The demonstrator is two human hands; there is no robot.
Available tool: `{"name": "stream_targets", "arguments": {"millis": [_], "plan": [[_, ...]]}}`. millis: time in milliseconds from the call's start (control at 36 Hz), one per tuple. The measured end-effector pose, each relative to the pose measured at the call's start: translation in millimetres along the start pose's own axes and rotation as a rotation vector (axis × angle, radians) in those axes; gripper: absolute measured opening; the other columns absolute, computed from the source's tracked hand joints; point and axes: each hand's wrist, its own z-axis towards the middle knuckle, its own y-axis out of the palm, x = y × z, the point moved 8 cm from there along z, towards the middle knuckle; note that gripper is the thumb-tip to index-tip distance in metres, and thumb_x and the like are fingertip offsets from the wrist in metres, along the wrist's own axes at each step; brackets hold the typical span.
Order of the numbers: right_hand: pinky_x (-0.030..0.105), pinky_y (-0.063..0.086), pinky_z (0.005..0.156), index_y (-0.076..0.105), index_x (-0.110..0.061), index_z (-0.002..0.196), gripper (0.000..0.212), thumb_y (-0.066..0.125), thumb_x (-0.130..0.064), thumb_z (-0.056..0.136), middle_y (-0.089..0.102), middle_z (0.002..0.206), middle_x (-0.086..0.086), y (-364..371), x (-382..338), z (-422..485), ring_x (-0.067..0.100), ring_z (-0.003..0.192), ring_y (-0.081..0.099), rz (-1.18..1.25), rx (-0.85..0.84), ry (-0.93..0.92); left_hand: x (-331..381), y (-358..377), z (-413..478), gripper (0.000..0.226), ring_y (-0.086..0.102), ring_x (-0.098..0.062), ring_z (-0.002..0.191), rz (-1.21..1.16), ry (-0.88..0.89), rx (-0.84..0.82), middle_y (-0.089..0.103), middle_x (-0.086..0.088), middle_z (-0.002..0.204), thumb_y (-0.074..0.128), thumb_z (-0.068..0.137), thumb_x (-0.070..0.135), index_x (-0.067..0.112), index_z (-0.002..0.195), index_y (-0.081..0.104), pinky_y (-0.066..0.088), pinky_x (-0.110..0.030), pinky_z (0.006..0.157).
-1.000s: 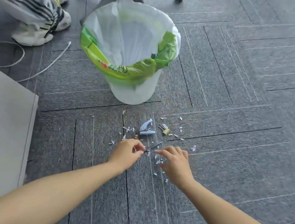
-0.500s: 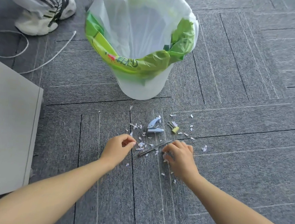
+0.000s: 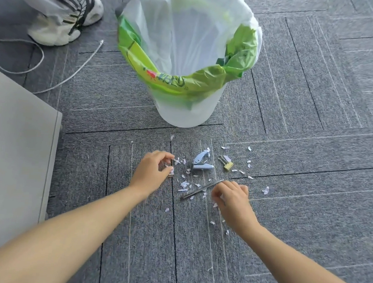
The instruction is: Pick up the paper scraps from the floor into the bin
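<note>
We had our left hand low over the grey carpet floor, its fingertips pinched together on a few paper scraps, while our right hand curled down over more scraps just near of a thin pen; whether it gripped any we could not tell. The rest lay scattered between our hands around a blue hole punch and a binder clip, with the lined bin standing just beyond them.
</note>
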Motion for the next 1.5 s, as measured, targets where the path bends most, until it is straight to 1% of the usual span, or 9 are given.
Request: {"name": "stream_targets", "arguments": {"millis": [111,278,500,611,833,1028,1278,1417,1500], "plan": [[0.031,0.031,0.085,0.058,-0.029,0.084,0.009,0.065,-0.026,0.089,0.056,0.084,-0.018,-11.9,-7.9,-2.6,0.008,0.084,0.048,0.069,0.067,-0.01,2.7,8.6,11.1,0.046,0.04,-0.011,0.124,0.071,-0.015,-0.067,0.052,0.009,0.129,0.069,0.086,0.032,0.03,0.129,0.055,0.031,-0.036,0.109],[0.029,0.031,0.084,0.057,-0.03,0.085,0.009,0.063,-0.027,0.09,0.053,0.084,-0.019,-16.9,-15.3,-6.6,0.006,0.085,0.045,0.106,0.05,-0.04,19.0,18.9,15.8,0.031,0.041,-0.016,0.121,0.257,0.15,-0.186,0.054,0.006,0.123,0.064,0.09,0.034,0.025,0.119,0.059,0.031,-0.04,0.109],[0.028,0.034,0.088,0.058,-0.031,0.087,0.004,0.06,-0.029,0.089,0.053,0.087,-0.021,-16.7,-19.5,-15.7,0.003,0.087,0.047,0.15,0.026,-0.052,8.5,16.1,5.9,0.031,0.039,-0.009,0.116,0.313,0.239,-0.301,0.054,0.009,0.118,0.065,0.089,0.031,0.022,0.118,0.057,0.031,-0.03,0.105],[0.028,0.033,0.09,0.057,-0.031,0.087,0.005,0.061,-0.028,0.089,0.052,0.086,-0.023,-15.7,-21.6,-19.2,0.0,0.087,0.047,0.172,0.022,-0.045,4.7,14.1,4.4,0.03,0.04,-0.008,0.113,0.296,0.218,-0.262,0.054,0.01,0.115,0.068,0.086,0.032,0.023,0.114,0.059,0.032,-0.031,0.104],[0.025,0.032,0.089,0.057,-0.031,0.087,0.008,0.063,-0.027,0.09,0.052,0.086,-0.021,-17.4,-26.4,-21.6,0.0,0.088,0.047,0.17,0.009,-0.041,9.1,21.7,6.3,0.006,0.046,-0.012,0.097,0.269,0.199,-0.234,0.057,0.012,0.094,0.063,0.091,0.028,0.023,0.092,0.06,0.04,-0.029,0.091],[0.022,0.03,0.088,0.057,-0.033,0.087,0.006,0.061,-0.03,0.09,0.053,0.086,-0.023,-21.7,-30.7,-24.4,-0.008,0.088,0.044,0.163,-0.001,-0.045,6.5,24.1,1.4,0.005,0.048,-0.012,0.096,0.239,0.171,-0.199,0.06,0.009,0.095,0.06,0.093,0.024,0.019,0.094,0.062,0.037,-0.026,0.09],[0.013,0.026,0.086,0.058,-0.031,0.088,0.005,0.063,-0.03,0.09,0.055,0.086,-0.022,-48.3,-42.5,-25.2,-0.007,0.087,0.047,0.206,0.047,-0.003,10.9,25.8,-6.4,0.006,0.048,-0.011,0.095,0.287,0.125,-0.188,0.058,0.009,0.094,0.057,0.095,0.019,0.019,0.091,0.061,0.042,-0.035,0.102],[0.018,0.03,0.087,0.059,-0.031,0.088,0.005,0.063,-0.029,0.088,0.057,0.086,-0.021,-75.8,-55.8,-22.2,-0.006,0.086,0.05,0.246,0.092,-0.019,24.8,14.7,-15.1,0.005,0.054,-0.011,0.091,0.138,0.074,-0.178,0.059,0.008,0.091,0.058,0.094,0.019,0.019,0.09,0.061,0.047,-0.034,0.093],[0.03,0.042,0.09,0.058,-0.034,0.083,0.006,0.063,-0.029,0.084,0.059,0.083,-0.02,-104.1,-68.4,-19.1,-0.001,0.083,0.054,0.343,0.195,-0.039,47.9,-11.8,-24.3,0.008,0.056,-0.005,0.085,0.003,0.109,-0.088,0.059,0.013,0.087,0.062,0.091,0.018,0.024,0.087,0.06,0.05,-0.03,0.086]]}}
